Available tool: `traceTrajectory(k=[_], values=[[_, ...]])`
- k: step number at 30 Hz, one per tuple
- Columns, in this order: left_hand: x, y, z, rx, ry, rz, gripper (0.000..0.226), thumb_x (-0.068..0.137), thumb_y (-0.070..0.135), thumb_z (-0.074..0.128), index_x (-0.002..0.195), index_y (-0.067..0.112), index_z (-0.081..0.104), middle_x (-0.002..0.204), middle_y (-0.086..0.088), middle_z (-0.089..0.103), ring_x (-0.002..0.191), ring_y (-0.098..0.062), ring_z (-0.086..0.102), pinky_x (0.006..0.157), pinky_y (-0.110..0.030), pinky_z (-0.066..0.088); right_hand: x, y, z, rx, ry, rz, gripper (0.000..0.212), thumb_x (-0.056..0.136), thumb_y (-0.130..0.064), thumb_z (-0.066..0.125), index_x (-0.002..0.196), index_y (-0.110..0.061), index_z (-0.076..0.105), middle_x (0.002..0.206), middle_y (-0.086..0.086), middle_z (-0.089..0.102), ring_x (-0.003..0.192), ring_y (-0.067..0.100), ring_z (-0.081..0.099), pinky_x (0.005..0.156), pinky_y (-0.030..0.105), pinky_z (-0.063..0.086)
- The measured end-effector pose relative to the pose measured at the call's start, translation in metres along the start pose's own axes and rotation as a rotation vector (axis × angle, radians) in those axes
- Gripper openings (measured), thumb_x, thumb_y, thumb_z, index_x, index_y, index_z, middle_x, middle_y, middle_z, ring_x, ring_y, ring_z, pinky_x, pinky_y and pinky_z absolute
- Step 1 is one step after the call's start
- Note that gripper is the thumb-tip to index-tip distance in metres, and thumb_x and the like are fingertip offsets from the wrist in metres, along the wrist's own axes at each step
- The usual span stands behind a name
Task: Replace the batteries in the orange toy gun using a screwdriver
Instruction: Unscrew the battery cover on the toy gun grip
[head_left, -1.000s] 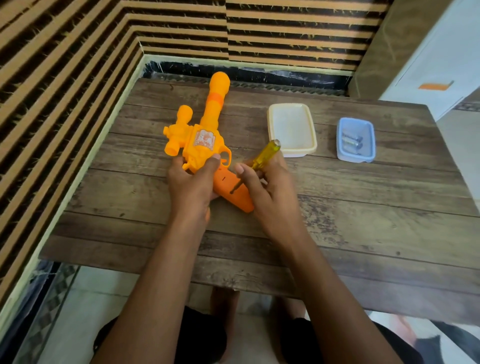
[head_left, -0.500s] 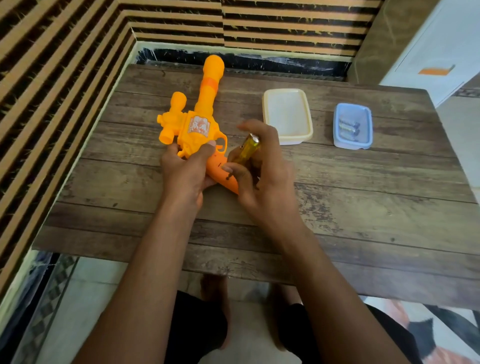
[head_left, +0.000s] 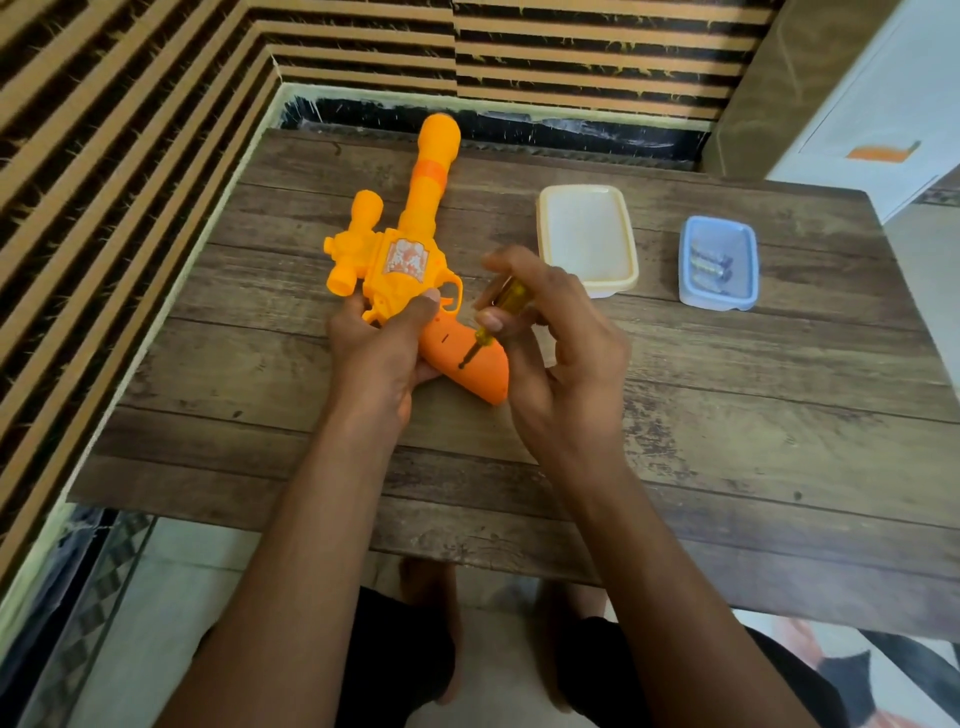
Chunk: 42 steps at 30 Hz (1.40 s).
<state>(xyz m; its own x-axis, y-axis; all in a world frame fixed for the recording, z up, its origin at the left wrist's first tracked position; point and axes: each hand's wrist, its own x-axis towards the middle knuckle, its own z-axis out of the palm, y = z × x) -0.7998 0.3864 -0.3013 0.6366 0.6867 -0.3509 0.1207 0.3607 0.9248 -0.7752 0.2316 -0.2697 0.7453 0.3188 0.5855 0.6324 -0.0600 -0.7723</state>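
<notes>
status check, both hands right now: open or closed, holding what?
Left hand: closed, gripping the orange toy gun.
Right hand: closed, pinching the screwdriver, whose tip is on the gun.

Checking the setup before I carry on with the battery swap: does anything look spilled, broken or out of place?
Nothing stands out. The left hand grips the toy gun, the right hand holds the screwdriver tip on its grip, and the batteries lie inside the blue tub. Only the table finish is scuffed.
</notes>
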Motion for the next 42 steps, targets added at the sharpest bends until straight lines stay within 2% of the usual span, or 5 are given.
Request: traceTrajectory(k=[13,20,26,33,42], values=[[-0.002,0.002,0.003,-0.049,0.022,-0.039,0.042,0.087,0.01,0.083,0.126,0.014,0.068,0.114,-0.018,0.077,0.095,-0.032,0.078,0.064,-0.046,0.064,0.004,0.0,-0.003,0.1,-0.159,-0.006,0.04,0.09,0.017,0.064,0.127,0.001,0.069,0.11,0.013,0.073,0.103,0.027,0.071,0.087,0.048,0.056],[-0.002,0.002,0.004,-0.008,0.054,-0.026,0.037,0.088,0.01,0.082,0.121,0.02,0.069,0.113,-0.01,0.078,0.099,-0.029,0.078,0.067,-0.05,0.065,0.011,0.001,0.003,0.016,0.011,-0.008,0.049,0.086,0.02,0.066,0.129,-0.003,0.07,0.099,0.002,0.063,0.091,0.009,0.062,0.078,0.024,0.052],[-0.003,0.003,0.004,0.004,0.049,-0.018,0.04,0.087,0.008,0.081,0.125,0.013,0.07,0.112,-0.016,0.078,0.097,-0.032,0.078,0.065,-0.049,0.065,0.007,0.001,0.001,-0.002,-0.03,-0.05,0.035,0.091,0.013,0.068,0.123,0.001,0.071,0.106,0.01,0.072,0.098,0.022,0.071,0.081,0.045,0.059],[0.001,-0.001,0.003,0.014,0.042,-0.014,0.044,0.084,0.014,0.083,0.125,0.007,0.07,0.113,-0.018,0.077,0.101,-0.034,0.078,0.064,-0.049,0.064,0.01,0.004,0.0,-0.05,0.018,-0.062,0.02,0.095,0.006,0.071,0.114,0.001,0.075,0.101,0.008,0.071,0.089,0.009,0.065,0.078,0.02,0.049],[0.0,0.002,0.004,0.005,0.051,-0.04,0.043,0.082,0.004,0.084,0.122,0.013,0.072,0.106,-0.014,0.078,0.091,-0.031,0.077,0.061,-0.046,0.063,0.012,0.0,-0.002,0.111,-0.175,-0.015,0.023,0.099,0.007,0.061,0.118,0.001,0.071,0.106,0.01,0.074,0.099,0.026,0.072,0.081,0.045,0.057]])
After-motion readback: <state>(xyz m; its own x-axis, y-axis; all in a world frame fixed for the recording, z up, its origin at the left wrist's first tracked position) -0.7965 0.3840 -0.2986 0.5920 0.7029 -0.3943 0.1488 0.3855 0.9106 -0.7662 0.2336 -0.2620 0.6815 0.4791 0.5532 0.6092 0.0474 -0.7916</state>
